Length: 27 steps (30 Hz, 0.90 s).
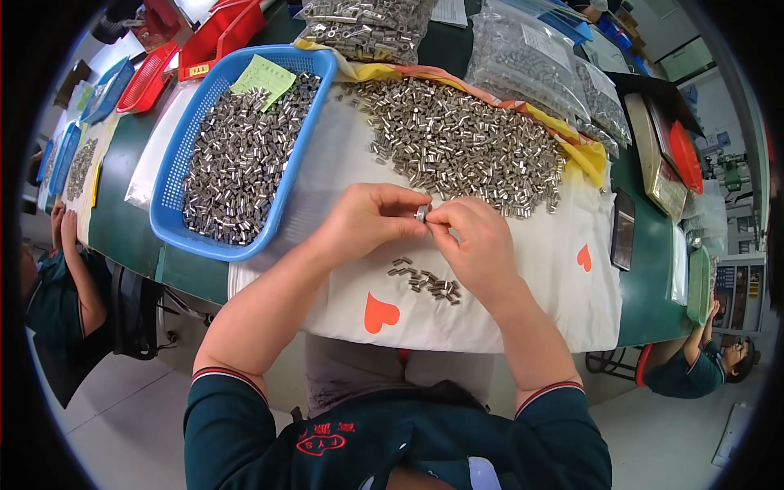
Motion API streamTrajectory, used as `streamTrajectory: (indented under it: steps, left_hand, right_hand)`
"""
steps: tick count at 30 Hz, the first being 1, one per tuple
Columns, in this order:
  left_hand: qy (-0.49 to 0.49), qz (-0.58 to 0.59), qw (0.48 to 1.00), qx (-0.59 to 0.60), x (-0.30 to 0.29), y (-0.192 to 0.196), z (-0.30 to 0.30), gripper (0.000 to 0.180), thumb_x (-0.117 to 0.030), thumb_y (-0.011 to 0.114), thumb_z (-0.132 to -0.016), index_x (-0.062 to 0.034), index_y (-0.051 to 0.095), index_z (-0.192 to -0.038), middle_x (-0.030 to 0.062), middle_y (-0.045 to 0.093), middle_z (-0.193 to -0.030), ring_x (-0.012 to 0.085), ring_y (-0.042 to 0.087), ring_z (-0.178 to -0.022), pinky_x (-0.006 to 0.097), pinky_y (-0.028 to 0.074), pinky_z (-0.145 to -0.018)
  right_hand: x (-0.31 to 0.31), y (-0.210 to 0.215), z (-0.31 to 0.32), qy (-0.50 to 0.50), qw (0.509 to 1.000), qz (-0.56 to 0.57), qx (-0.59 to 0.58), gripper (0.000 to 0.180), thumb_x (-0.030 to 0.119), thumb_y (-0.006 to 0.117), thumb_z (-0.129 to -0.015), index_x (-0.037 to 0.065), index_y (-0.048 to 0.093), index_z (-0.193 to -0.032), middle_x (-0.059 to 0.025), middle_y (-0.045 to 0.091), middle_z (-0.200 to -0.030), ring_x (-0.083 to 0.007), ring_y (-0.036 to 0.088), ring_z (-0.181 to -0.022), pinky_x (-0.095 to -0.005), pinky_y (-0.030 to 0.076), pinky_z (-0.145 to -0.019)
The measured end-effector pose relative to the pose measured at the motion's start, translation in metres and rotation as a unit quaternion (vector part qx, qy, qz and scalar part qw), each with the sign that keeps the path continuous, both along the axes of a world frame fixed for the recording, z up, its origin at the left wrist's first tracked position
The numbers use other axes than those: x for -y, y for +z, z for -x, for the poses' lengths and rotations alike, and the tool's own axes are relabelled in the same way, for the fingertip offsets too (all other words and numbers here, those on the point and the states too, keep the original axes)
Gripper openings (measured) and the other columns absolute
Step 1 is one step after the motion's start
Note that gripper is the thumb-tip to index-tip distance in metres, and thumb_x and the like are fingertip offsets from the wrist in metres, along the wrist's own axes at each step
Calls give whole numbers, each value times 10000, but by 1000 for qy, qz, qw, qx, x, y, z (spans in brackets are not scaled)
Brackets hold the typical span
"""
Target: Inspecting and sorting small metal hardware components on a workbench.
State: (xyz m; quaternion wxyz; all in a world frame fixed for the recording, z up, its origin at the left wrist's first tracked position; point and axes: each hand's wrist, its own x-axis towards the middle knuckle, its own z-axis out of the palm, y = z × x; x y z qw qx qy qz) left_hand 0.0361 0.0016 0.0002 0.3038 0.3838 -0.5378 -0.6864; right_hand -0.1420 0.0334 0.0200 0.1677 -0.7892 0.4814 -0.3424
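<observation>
Left hand (369, 219), right hand (474, 241): fingertips pinched together.

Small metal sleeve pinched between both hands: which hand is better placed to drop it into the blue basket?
Left, probably. The left hand shares the small metal sleeve with the right hand, and the blue basket lies on the left side, so the right would have to cross over.

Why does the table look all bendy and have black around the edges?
Head view: the fisheye lens bends the green table edge and leaves black corners; light is bright and even, the metal pieces glint, and both hands, left hand and right hand, look sharp.
</observation>
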Motion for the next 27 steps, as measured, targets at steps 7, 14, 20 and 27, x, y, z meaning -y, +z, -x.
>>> streamTrajectory:
  steps: [7, 14, 20, 27]
  left_hand:
    - [-19, -3, 1000, 19, 0, -3, 0, 338, -59, 708, -723, 10, 606, -1037, 39, 630, -864, 69, 572, -764, 209, 476, -672]
    - [-115, 174, 973, 102, -9, 3, 4, 345, -118, 741, -670, -48, 639, -991, 58, 641, -841, 84, 586, -727, 237, 483, -684]
    - [-189, 139, 970, 58, -9, 6, -1, 350, -97, 748, -662, -47, 640, -992, 32, 620, -796, 81, 569, -729, 230, 480, -691]
    - [-135, 70, 986, 63, -5, 10, 1, 329, -22, 722, -690, -23, 630, -1006, 7, 618, -844, 56, 550, -749, 209, 469, -675]
  right_hand:
    - [6, 5, 12, 41, 978, -171, 116, 134, 41, 631, -712, 41, 607, -844, -50, 591, -717, -141, 572, -652, -261, 456, -592]
    - [17, 0, 20, -58, 969, -199, 131, 101, 82, 638, -717, 45, 621, -809, -34, 583, -723, -120, 534, -628, -253, 439, -594]
    - [25, -23, -3, -46, 992, 67, -97, 65, 102, 628, -689, 71, 622, -746, -59, 546, -719, -242, 529, -735, -356, 424, -667]
    - [17, -22, 6, -60, 991, 1, -120, 72, 97, 636, -668, 69, 615, -731, -65, 552, -729, -260, 523, -750, -372, 422, -685]
